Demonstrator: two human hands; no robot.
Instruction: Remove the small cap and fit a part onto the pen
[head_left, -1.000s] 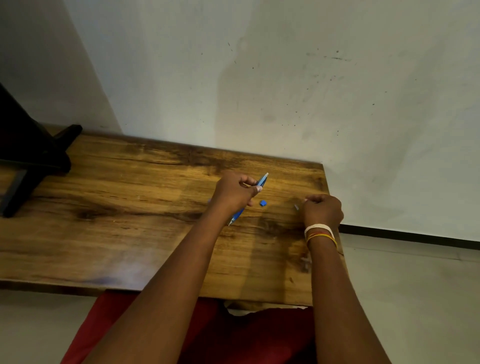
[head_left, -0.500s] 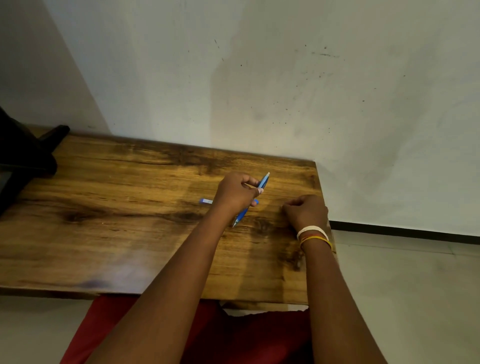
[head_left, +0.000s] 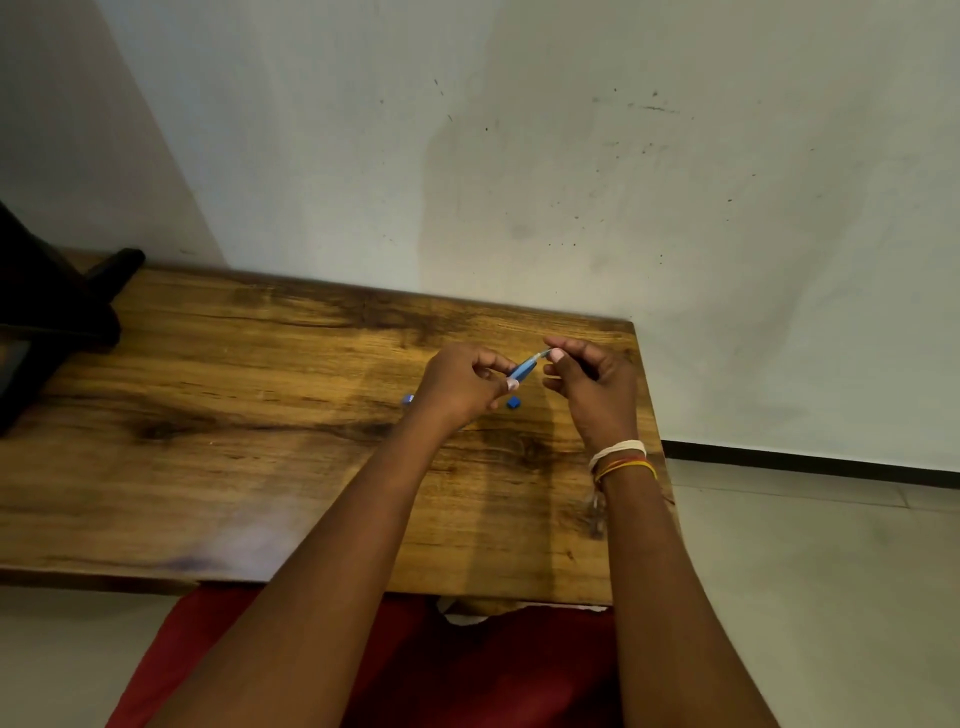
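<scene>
My left hand (head_left: 460, 387) grips a blue pen (head_left: 523, 368) by its barrel above the wooden table (head_left: 234, 415). My right hand (head_left: 592, 384), with thread bands on its wrist, pinches the pen's far, pale end between thumb and fingers. A tiny blue piece (head_left: 513, 402) lies on the table just below the pen. Another small blue part (head_left: 408, 399) pokes out from behind my left hand on its left side; most of it is hidden.
A black stand (head_left: 47, 312) occupies the table's far left corner. A grey wall rises behind the table, whose right edge runs close to my right wrist, with tiled floor beyond. Red cloth on my lap shows below the front edge.
My right hand has lifted from the table near its right edge and come left to pinch the pen's far end. My left hand keeps its hold on the pen.
</scene>
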